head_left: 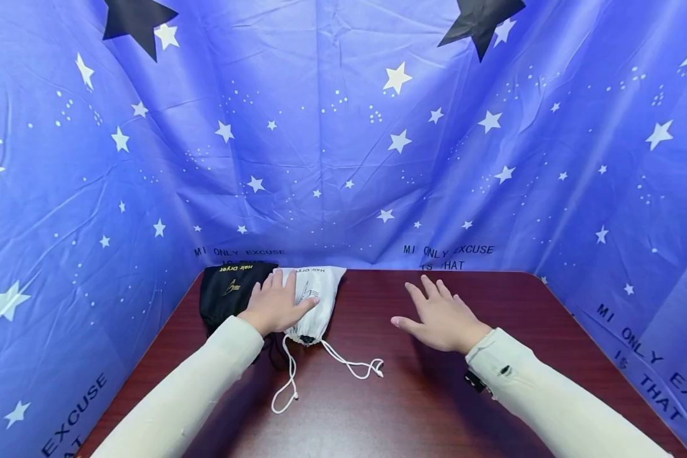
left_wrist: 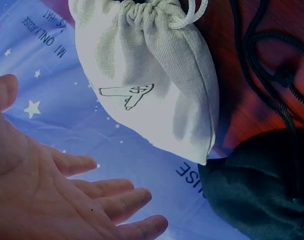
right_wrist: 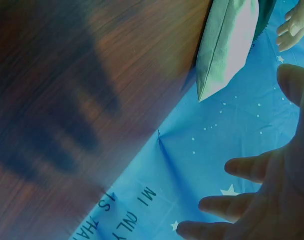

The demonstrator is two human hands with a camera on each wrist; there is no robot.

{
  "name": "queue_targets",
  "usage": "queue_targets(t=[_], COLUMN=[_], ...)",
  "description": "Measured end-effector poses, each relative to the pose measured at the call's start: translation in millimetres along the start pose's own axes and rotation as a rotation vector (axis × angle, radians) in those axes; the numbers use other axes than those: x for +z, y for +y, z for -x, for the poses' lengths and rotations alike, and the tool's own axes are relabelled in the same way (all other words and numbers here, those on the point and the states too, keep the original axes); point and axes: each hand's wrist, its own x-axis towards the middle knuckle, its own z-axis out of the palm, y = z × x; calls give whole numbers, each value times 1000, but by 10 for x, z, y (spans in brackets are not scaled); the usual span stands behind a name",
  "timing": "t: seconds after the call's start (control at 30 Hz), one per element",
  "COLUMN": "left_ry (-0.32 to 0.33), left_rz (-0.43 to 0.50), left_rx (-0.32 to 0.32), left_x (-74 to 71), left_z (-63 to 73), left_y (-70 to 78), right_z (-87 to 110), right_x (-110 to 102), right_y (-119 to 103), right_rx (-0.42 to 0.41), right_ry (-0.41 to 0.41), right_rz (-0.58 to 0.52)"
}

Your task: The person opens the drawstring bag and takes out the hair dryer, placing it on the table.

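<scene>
With your left hand (head_left: 275, 305) and right hand (head_left: 443, 320) empty, a forward nudge could shove the black bag (head_left: 223, 299), at the bench's (head_left: 366, 420) far-left corner, or the white bag (head_left: 325, 305) beside it over the edge.

A blue-violet fabric backdrop (head_left: 320, 159) hangs around the left, far and right sides of a dark reddish-brown table (head_left: 349, 420). The cloth is printed with white stars (head_left: 397, 79) of several sizes and clusters of small white dots; two large black stars (head_left: 481, 25) sit high on the far side, one left, one right. Black capital lettering (head_left: 449, 250) reading "MI ONLY EXCUSE IS THAT" runs low along the fabric, repeated on the right. Creases and soft folds cross it, including a vertical line near the far middle. The tabletop shows wood grain, rounded at its far right corner, with a pale sheen near the front.
</scene>
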Motion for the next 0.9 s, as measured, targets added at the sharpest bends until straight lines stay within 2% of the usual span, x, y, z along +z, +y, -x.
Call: queue_targets(t=[0.43, 0.9], left_ry=[20, 38], left_rz=[43, 135], left_rx=[-15, -17], left_x=[51, 171], left_z=[-23, -59], left_y=[-60, -127], right_z=[-53, -102], right_x=[144, 287], right_y=[-119, -254], right_rx=[-74, -88], right_ry=[72, 65], right_rz=[-36, -72])
